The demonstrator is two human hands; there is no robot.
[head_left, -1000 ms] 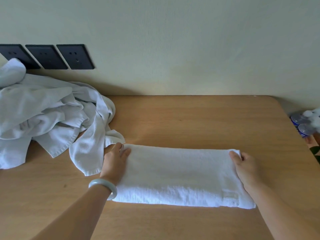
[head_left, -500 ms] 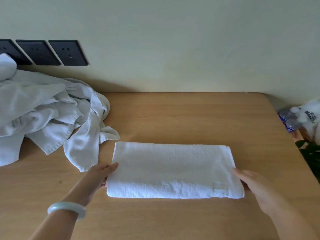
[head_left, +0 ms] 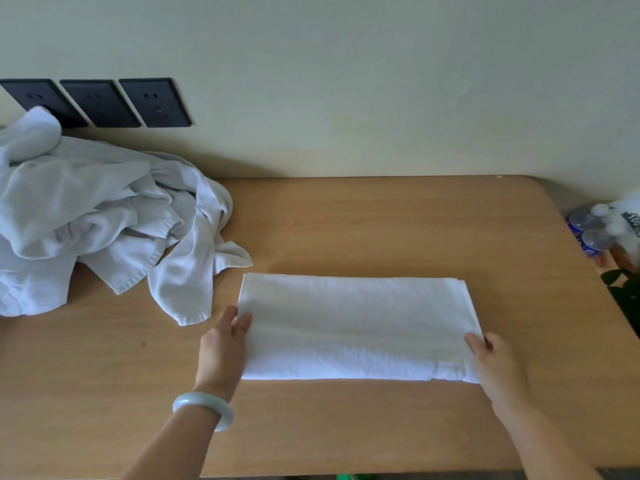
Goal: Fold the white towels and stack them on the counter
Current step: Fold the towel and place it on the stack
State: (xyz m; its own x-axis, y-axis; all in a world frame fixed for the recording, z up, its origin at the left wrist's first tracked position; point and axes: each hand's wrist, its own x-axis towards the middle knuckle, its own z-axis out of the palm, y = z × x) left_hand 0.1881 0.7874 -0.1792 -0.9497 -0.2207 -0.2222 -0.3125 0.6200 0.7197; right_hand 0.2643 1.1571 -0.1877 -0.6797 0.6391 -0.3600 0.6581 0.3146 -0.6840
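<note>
A white towel [head_left: 356,327], folded into a long flat rectangle, lies on the wooden counter [head_left: 381,223] in front of me. My left hand [head_left: 223,351], with a pale bangle on the wrist, pinches the towel's left end, thumb on top. At the opposite short end my right hand [head_left: 495,368] holds the right edge with its thumb over the cloth. A crumpled heap of unfolded white towels [head_left: 86,216] sits at the counter's left, one corner hanging close to the folded towel.
Three black wall sockets [head_left: 152,102] are set above the heap. Off the counter's right edge stand blue-capped bottles [head_left: 588,233], a white packet [head_left: 623,216] and dark plant leaves [head_left: 623,296]. Bare wood shows behind the folded towel up to the wall.
My hands left the towel's far corners, drew back to its near corners, and now grip the two short ends around mid-height. The towel lies in the same place.
</note>
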